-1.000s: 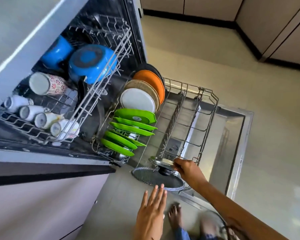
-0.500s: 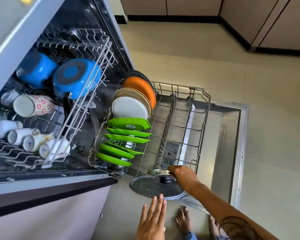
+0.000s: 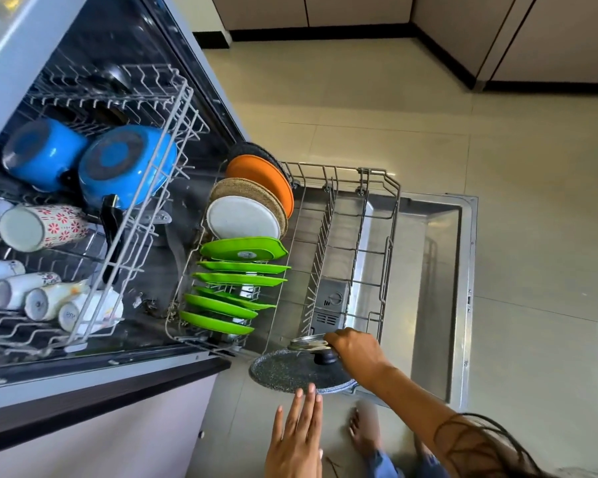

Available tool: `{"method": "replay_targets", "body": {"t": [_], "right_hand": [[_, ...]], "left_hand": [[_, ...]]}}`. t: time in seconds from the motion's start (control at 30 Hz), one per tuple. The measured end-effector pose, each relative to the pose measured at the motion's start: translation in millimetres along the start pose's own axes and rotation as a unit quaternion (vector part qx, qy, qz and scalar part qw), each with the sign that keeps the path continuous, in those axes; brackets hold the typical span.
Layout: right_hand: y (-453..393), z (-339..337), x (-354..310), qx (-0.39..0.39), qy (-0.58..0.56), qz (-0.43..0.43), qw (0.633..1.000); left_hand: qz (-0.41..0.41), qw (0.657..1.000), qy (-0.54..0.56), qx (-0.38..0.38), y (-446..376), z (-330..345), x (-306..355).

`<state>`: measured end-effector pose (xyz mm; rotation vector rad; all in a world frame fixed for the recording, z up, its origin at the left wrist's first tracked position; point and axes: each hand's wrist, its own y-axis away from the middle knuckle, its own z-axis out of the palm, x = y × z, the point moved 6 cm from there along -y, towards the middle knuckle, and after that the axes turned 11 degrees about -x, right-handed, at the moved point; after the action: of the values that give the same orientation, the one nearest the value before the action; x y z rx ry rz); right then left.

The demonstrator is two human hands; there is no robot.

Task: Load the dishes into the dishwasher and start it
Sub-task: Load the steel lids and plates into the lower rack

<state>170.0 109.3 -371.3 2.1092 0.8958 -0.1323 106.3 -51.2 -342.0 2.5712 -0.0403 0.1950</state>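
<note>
Nearest, just short of the pulled-out grey wire lower rack [image 3: 384, 243]: left hand [image 3: 296, 439], flat, fingers straight, holding nothing, tips close to the speckled dark round pan lid [image 3: 290, 372]

At the rack's near edge: right hand [image 3: 354, 350] curled round that lid's black knob, apparently pinching a small steel lid [image 3: 308, 342] as well; both lids held at the rim, not yet slotted

Inside the rack, left side: flat green plastic plates [image 3: 235, 277], then white, woven, orange and dark round plates, all standing

Right side of the rack bare wire over the open steel door [image 3: 435, 270]

Beyond and left, upper rack [image 3: 125, 188]: white cups, blue pots

Loading judged nearly done; racks in, door shut, start all left
</note>
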Motion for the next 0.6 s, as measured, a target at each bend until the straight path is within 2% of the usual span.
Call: {"method": "replay_targets", "body": {"t": [0.4, 0.6], "right_hand": [[11, 17, 1, 0.023, -0.010, -0.003, 1.000], [13, 23, -2, 0.046, -0.051, 0.025, 0.997]], "left_hand": [[-0.001, 0.999, -0.039, -0.010, -5, 10, -3], [-0.003, 0.997, -0.067, 0.049, -2, 13, -3]]}}
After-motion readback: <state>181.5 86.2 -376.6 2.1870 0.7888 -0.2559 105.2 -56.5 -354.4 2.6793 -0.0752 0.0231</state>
